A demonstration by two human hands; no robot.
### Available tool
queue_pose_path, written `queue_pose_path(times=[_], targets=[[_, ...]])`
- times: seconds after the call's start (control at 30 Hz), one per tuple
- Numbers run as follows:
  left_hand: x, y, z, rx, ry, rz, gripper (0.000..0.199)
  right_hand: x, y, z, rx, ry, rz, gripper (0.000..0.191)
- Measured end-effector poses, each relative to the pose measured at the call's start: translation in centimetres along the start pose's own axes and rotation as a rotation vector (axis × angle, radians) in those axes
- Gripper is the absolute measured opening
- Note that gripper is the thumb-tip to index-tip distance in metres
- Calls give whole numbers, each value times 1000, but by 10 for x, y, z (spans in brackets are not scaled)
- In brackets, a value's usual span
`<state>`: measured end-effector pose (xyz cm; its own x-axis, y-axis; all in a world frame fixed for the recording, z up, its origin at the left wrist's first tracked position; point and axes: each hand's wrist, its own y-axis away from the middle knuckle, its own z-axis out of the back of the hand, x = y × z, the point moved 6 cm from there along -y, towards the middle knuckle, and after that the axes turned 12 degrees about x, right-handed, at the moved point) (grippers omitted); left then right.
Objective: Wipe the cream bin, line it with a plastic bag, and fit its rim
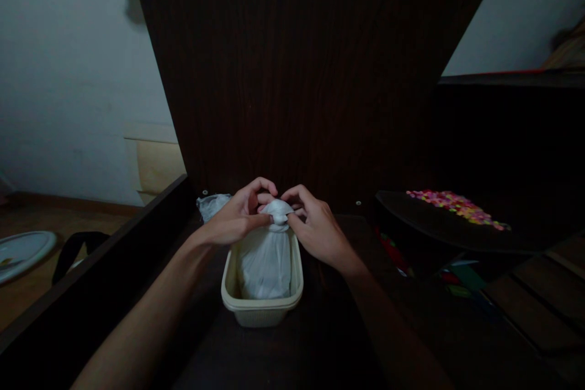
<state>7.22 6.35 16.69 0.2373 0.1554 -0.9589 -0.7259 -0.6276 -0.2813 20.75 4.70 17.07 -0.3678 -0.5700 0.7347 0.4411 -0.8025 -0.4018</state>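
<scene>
A white plastic bag (267, 265) sits inside a cream rectangular container (262, 303) on the dark wooden surface. Its top is twisted into a knot-like bunch above the container's far end. From the left, my left hand (240, 213) pinches this bunch between thumb and fingers. My right hand (315, 222) grips the same bunch from the right, with its thumb near the middle and its index finger curved over the top. What the bag holds cannot be made out.
Another crumpled clear bag (212, 205) lies behind my left hand. A dark wooden panel (297, 73) rises behind. A raised edge (105, 262) runs along the left. Bright pink and yellow small pieces (457, 207) lie on a dark shelf at right.
</scene>
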Motion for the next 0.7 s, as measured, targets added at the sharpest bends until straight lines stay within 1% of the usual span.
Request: queue_pose_path(times=[0.17,0.23,0.3,0.4,0.5,0.57,0.7], targets=[[1,0,-2,70,8,17,37,2,0,-1,-15,-44,25,21],[1,1,-2,79,-44,33,36,1,0,-1,-20,-83,21,20],[-1,1,-1,61,-156,33,35,0,0,-1,-35,-113,16,16],[-7,1,2,9,-325,-11,33,-2,1,1,-64,-158,4,10],[-13,1,7,-61,-445,-53,33,-3,3,4,-87,-185,-7,12],[-14,1,12,-95,-520,-60,33,-2,3,4,-81,-188,-14,14],[-13,2,17,-110,-646,-33,29,1,4,1,-26,-222,-31,17]])
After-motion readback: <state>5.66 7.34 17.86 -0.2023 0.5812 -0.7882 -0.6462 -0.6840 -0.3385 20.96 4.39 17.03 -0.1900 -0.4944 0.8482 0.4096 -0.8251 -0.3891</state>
